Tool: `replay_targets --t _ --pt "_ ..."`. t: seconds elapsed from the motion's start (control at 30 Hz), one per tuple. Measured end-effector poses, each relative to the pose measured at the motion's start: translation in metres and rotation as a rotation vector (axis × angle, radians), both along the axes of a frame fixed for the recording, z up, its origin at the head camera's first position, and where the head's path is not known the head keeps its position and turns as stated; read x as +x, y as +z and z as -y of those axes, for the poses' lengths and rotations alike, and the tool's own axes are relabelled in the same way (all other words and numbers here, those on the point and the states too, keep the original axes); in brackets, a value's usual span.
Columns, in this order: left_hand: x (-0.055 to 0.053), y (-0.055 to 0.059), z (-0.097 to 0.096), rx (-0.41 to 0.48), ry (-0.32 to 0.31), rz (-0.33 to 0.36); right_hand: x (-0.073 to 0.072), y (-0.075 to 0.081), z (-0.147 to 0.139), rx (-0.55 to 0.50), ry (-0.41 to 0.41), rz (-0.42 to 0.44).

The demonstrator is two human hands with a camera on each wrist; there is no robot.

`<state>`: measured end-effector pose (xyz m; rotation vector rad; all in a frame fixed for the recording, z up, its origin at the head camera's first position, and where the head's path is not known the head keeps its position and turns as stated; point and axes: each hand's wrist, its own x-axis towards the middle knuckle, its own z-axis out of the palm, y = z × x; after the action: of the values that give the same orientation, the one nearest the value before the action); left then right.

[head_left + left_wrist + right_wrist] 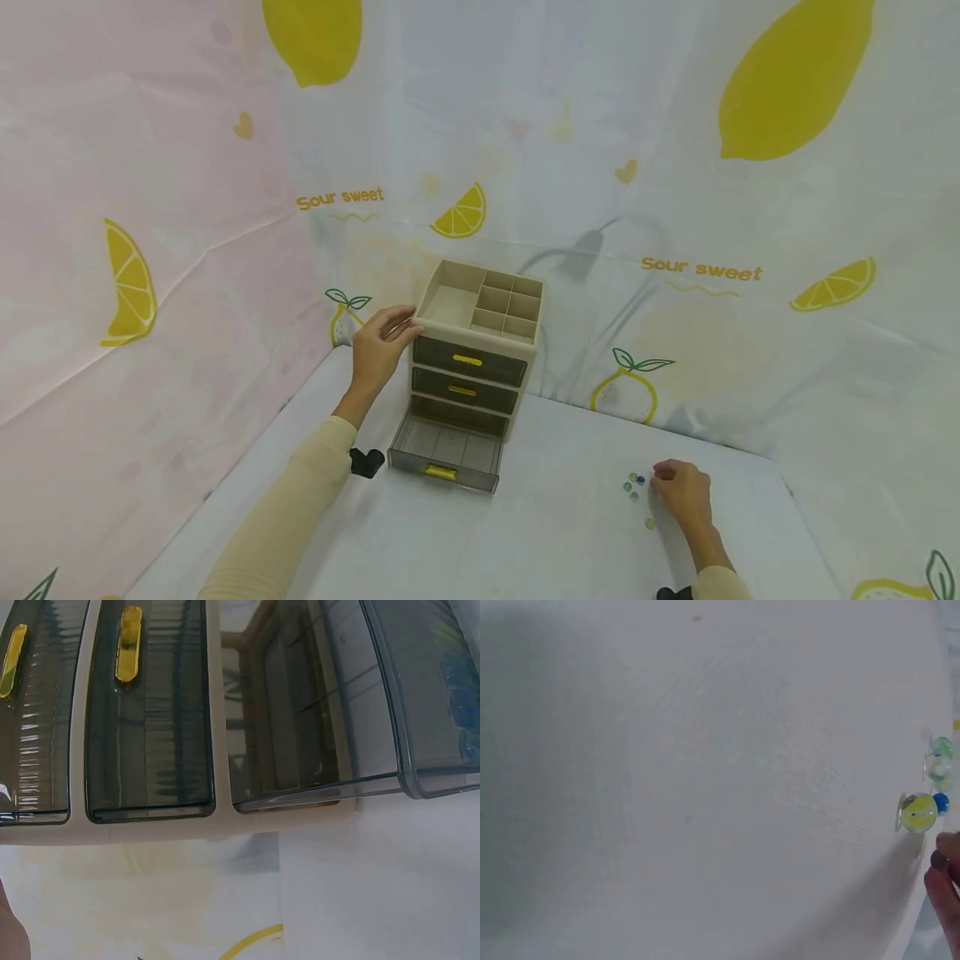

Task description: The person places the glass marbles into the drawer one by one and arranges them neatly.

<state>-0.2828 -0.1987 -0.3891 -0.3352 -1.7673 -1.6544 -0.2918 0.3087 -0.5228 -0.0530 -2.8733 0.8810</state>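
A beige desktop drawer organizer [474,336] stands near the back wall. My left hand [381,346] grips its upper left front corner, the thumb against the front. The bottom drawer [447,450], smoky and see-through, is pulled out; its gold handle [441,472] faces front. The two upper drawers are closed. On the right, my right hand [686,490] is low over the table, thumb and finger pinching a small dark round thing [939,860], about marble-sized. Beside its fingertips lie several glass marbles: a blue marble [941,803], a yellow marble [919,812] and greenish ones.
Open compartments [508,302] divide the organizer's top. White table surface [555,517] lies between drawer and marbles. Lemon-printed cloth [555,208] hangs behind and at the sides. Black wrist-camera mounts [367,462] show at the wrists.
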Motion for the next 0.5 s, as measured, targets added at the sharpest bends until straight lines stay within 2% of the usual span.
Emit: replay_targets --t 0.33,0.5 --pt "0.0 0.001 -0.002 0.005 0.003 0.004 -0.002 0.01 0.009 -0.022 0.04 -0.067" --pt "0.0 0.0 -0.002 0.011 0.004 0.002 -0.004 0.015 0.019 -0.029 0.068 -0.133"
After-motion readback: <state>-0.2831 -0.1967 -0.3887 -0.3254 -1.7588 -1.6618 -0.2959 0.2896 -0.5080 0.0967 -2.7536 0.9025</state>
